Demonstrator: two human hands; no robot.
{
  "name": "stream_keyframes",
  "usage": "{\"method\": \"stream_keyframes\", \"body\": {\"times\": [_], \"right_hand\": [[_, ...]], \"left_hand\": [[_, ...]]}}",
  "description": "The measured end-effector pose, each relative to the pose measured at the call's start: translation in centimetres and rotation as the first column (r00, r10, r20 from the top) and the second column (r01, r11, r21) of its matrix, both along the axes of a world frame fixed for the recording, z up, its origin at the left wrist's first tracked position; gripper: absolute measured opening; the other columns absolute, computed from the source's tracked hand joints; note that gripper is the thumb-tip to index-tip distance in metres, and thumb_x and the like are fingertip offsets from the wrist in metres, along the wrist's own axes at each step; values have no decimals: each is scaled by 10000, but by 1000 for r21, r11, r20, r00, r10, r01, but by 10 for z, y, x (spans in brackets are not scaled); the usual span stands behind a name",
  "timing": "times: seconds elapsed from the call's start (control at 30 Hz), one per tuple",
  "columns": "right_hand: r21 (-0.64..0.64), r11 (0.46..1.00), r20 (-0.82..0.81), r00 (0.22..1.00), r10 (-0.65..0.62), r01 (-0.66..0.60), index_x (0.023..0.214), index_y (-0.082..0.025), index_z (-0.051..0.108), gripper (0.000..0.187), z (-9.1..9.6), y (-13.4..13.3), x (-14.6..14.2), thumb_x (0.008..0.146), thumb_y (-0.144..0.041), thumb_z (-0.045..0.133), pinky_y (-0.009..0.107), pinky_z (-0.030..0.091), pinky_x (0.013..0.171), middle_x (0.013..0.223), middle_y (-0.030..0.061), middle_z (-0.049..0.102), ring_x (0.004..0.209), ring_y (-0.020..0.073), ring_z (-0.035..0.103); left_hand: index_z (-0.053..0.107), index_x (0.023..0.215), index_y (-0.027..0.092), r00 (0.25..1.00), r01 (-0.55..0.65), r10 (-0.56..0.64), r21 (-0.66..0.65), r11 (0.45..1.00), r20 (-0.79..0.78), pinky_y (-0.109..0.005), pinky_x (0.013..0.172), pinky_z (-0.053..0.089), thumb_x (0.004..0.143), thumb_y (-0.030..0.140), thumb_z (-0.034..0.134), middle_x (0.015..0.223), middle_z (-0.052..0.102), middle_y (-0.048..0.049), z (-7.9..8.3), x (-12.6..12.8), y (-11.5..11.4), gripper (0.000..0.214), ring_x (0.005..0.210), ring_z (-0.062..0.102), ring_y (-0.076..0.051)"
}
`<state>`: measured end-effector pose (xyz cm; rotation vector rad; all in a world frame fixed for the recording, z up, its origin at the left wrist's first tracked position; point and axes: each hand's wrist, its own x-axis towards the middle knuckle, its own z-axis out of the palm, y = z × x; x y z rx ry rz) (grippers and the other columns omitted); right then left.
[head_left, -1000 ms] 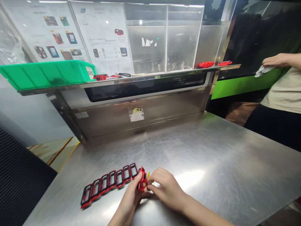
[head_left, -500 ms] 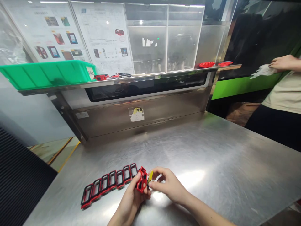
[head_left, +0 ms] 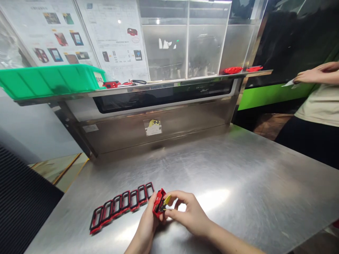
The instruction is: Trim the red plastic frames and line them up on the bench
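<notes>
My left hand (head_left: 147, 219) is closed around a red plastic housing (head_left: 158, 201) with dark openings, held tilted above the metal table. My right hand (head_left: 191, 213) pinches a small yellow-and-black tool (head_left: 167, 200) between thumb and fingers. Its dark end lies against the right side of the housing; its exact kind is too small to make out. Just left of my hands, a slanting row of several red-and-black rectangular frames (head_left: 124, 200) lies on the tabletop.
A steel shelf (head_left: 169, 85) runs across the back of the metal table (head_left: 212, 162). On it are a green bin (head_left: 50, 82), a red part (head_left: 111, 84) with a black cord, and more red parts (head_left: 233, 70). At right stands another person (head_left: 317, 102) holding something white.
My left hand has turned the housing slightly. The yellow-and-black tool in my right hand has shifted left and tilted over the housing. The other person's hands have come together.
</notes>
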<state>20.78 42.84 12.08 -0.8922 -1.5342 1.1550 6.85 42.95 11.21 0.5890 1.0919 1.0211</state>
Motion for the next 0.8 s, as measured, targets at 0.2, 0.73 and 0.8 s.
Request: {"method": "stream_keyframes", "body": {"times": [0.2,0.73,0.8], "right_hand": [[66,998,66,998,-18,14,875,-177,686,186,-2,0,-2,698,-227,657,222,461,594,771,31,655,742,176,578],[19,999,4,1000,-31,31,745,-184,689,79,-4,-3,-11,718,-227,630,209,440,520,681,15,658,611,155,570],[25,998,-4,998,-59,59,741,-184,689,77,-8,-4,-13,712,-221,628,211,447,524,710,21,662,606,152,570]], "left_hand": [[511,485,176,999,36,-35,17,999,-31,-223,466,296,591,691,619,399,443,48,0,0,-1,538,425,404,-98],[520,454,161,991,31,-28,24,999,-127,-217,420,305,568,725,589,355,409,53,-8,4,2,580,370,393,-87],[530,474,161,992,18,-15,18,1000,-129,-216,420,305,558,720,601,360,413,57,-5,4,0,569,369,392,-86]]}}
